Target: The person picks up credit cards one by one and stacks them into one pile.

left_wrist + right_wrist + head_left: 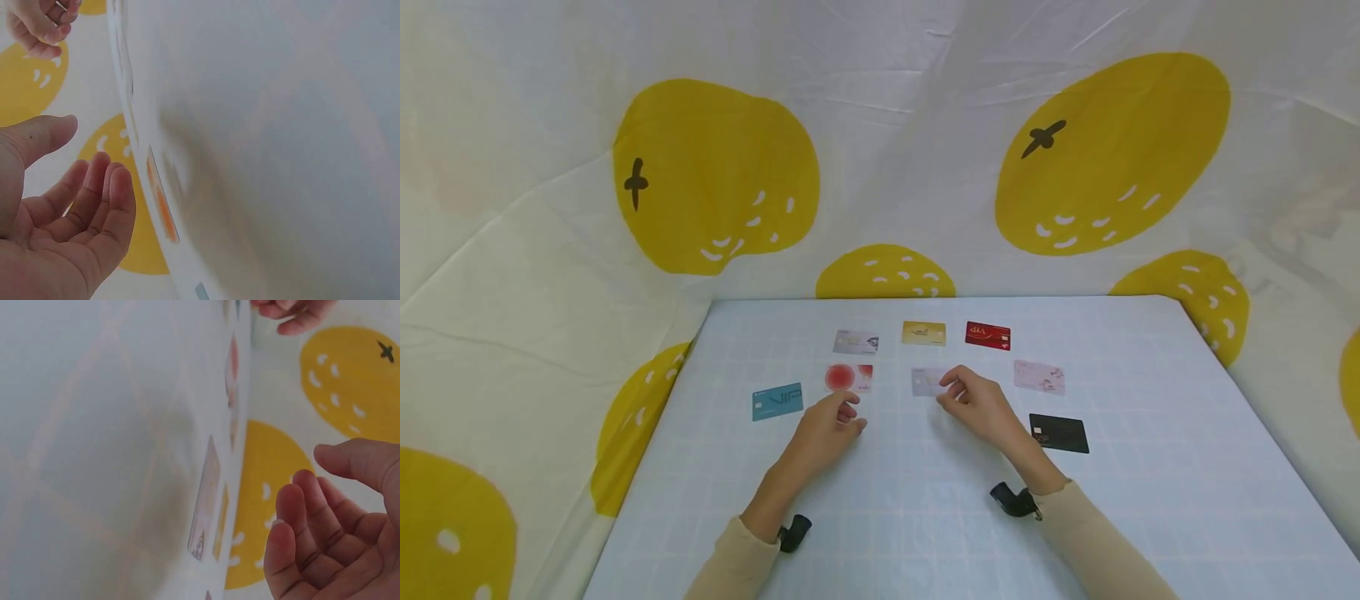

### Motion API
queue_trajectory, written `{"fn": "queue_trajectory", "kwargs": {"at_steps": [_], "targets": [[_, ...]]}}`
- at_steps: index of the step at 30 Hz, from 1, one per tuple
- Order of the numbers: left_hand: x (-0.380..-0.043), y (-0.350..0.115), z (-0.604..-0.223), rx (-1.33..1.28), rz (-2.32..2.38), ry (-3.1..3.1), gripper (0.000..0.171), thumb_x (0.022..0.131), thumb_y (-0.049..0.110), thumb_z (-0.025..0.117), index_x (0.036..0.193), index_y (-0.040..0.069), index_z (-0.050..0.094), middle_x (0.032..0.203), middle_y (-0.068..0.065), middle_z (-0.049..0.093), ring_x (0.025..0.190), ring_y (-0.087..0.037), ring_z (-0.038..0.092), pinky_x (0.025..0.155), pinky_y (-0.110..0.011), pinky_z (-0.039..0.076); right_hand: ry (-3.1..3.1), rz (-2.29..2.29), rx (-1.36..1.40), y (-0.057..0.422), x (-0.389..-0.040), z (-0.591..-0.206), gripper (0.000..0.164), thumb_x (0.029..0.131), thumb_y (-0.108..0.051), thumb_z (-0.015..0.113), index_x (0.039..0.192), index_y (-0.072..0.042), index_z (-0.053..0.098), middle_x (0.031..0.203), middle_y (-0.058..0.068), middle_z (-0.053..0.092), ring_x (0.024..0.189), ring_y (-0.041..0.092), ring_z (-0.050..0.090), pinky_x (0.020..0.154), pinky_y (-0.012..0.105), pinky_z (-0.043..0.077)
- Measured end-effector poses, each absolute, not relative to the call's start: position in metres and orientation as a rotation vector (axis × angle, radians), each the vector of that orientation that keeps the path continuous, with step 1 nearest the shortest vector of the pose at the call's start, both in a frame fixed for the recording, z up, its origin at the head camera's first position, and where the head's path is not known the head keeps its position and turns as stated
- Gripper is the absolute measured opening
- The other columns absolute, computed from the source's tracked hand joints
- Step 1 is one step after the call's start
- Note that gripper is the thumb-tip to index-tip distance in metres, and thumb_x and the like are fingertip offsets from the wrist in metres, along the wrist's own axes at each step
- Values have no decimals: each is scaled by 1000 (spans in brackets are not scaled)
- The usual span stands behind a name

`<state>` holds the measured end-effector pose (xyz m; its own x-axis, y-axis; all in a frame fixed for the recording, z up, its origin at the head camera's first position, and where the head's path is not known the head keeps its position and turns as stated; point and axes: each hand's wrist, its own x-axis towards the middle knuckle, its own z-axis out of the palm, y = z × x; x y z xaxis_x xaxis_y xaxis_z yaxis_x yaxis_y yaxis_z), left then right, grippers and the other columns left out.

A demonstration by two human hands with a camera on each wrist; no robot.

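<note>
Left hand: thumb and fingers apart, holding nothing, near the red-dot card.
Right hand: thumb and fingers apart, holding nothing, near the pale purple card.
Both cards: flat on the white bench.
Feel: likely light, thin, stiff, a bit slippery; pinch the edges.
How many: eight cards; those two, plus one blue card, silver card, gold card, red card, pink card and black card.

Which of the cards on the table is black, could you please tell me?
The black VIP card, furthest right, below the pink flowered card in the head view; the others are blue, red, gold or pale.
</note>
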<state>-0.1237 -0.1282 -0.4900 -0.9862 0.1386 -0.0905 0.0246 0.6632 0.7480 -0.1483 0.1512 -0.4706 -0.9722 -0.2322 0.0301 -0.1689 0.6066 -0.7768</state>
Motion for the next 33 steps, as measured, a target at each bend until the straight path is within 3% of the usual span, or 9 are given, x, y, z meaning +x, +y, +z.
{"fn": "queue_trajectory", "kwargs": {"at_steps": [20, 33], "targets": [[-148, -200, -477, 138, 1205, 2914, 37, 91, 15, 74, 123, 0, 62, 105, -13, 68, 99, -28, 63, 88, -46, 52, 2673, -1306, -538, 96, -176, -470, 26, 93, -15, 72, 114, -3, 63, 86, -1, 63, 73, 17, 56, 64, 28, 51], [-144, -251, -478, -101, 1075, 2899, 42, 95, 19, 67, 130, -1, 56, 119, -20, 64, 109, -36, 57, 93, -53, 48, 2621, -1159, -793, 23, -199, -482, 20, 94, -14, 70, 110, -5, 63, 87, -1, 62, 77, 15, 56, 67, 25, 50]]}}
